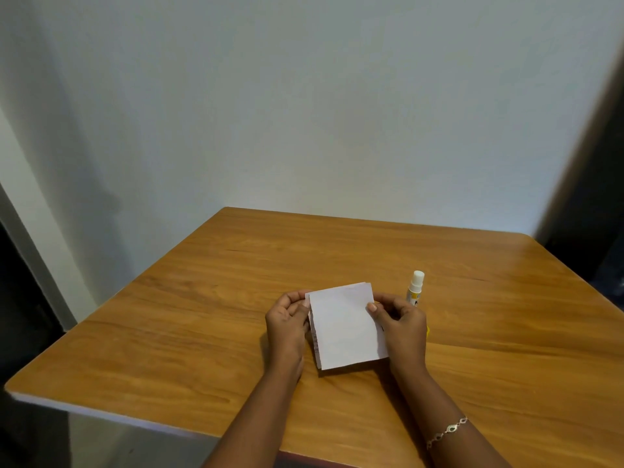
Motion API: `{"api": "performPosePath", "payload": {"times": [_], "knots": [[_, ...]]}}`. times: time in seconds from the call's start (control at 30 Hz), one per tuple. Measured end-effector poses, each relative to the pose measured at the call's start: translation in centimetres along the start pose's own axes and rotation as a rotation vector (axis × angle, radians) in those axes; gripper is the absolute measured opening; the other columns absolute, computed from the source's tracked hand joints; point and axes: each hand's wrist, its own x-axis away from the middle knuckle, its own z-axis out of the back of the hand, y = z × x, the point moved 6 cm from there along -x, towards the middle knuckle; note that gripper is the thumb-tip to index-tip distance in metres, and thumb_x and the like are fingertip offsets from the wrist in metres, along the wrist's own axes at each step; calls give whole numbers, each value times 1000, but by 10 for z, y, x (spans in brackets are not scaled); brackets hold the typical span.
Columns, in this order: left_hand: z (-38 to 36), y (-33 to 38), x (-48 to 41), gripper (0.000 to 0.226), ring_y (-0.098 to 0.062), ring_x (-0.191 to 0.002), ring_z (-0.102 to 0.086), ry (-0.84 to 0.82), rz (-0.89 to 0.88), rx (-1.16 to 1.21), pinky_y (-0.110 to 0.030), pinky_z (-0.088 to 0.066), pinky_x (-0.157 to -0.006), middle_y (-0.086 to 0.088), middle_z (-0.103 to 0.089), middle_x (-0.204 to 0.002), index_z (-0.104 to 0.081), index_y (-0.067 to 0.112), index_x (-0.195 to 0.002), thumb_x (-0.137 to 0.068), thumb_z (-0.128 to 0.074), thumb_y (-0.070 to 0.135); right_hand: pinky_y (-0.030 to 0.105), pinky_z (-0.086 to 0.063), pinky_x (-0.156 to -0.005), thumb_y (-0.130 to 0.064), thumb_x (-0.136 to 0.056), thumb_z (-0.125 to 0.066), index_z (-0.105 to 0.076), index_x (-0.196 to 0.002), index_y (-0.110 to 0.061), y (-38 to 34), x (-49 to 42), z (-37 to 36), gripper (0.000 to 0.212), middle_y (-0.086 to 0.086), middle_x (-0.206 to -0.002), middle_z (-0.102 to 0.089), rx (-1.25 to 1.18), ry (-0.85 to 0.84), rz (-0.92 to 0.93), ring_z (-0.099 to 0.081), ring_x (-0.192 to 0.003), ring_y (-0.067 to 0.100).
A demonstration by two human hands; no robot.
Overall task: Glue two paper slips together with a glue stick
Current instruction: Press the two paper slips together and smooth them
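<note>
Nearest the camera, two bare forearms were seen reaching in over the front edge of the wooden table [202, 315], a thin bracelet [446, 431] being worn on the right wrist. A little farther on, the paper slips [344, 324] were held between the two hands, just above or on the tabletop; which of the two could not be told. The left hand [287, 327] was closed on the left edge of the slips, thumb on top and fingers curled underneath. The right hand [403, 327] was pinched on the right edge in the same way, its thumb laid on the upper face near the far corner.

The slips were laid one on the other, almost flush, with a sliver of the lower sheet showing along the left side and at the far corner. Whether glue had been spread between them could not be seen. It was judged that the task stood either at the aligning of the slips before gluing or at the pressing of them together after it.

Just beyond the right hand, the glue stick [415, 288] was stood upright on the table, its lower part hidden by the fingers and its white top showing. No container of any kind was present. Farthest off, a plain pale wall [304, 113] was seen behind the table.
</note>
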Motion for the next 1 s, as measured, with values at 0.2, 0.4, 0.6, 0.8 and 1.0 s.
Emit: {"api": "performPosePath", "payload": {"times": [0.2, 0.4, 0.6, 0.8, 1.0], "knots": [[0, -1, 0, 16, -15, -71, -63, 5, 5, -11, -23, -50, -56, -6, -69, -83, -60, 12, -88, -90, -48, 2, 4, -46, -59, -2, -77, -66, -70, -92, -8, 2, 0, 0, 16, -4, -79, -67, 11, -2, -15, -60, -75, 5], [-2, 0, 1, 17, -13, -69, -64, 2, 6, -12, -22, -50, -53, -4, -70, -80, -60, 14, -88, -90, -48, 2, 5, -46, -58, -2, -76, -67, -70, -90, -9, 5, -1, -2, 16, -3, -79, -68, 2, -5, -31, -61, -74, 8], [-3, 2, 2, 17, -11, -65, -64, -20, -3, -5, -18, -49, -48, -5, -69, -80, -60, 13, -88, -90, -47, 1, 13, -48, -62, -4, -76, -67, -70, -91, -9, 5, -1, -2, 16, -5, -79, -67, 10, -6, -48, -60, -75, 6], [-3, 2, 2, 16, -16, -71, -62, -32, -11, 9, -20, -49, -50, -8, -69, -82, -60, 11, -88, -90, -48, 0, 28, -51, -71, -4, -77, -67, -70, -93, -8, 9, -1, -3, 17, 1, -83, -69, -13, -11, -81, -63, -79, 13], [-3, 3, 3, 17, -14, -68, -62, -45, -19, 20, -21, -48, -52, -5, -69, -78, -60, 12, -86, -90, -48, 0, 27, -47, -64, -3, -77, -67, -70, -84, -12, 12, -1, -4, 12, 5, -80, -70, -71, -22, -123, -62, -73, 16]]}}
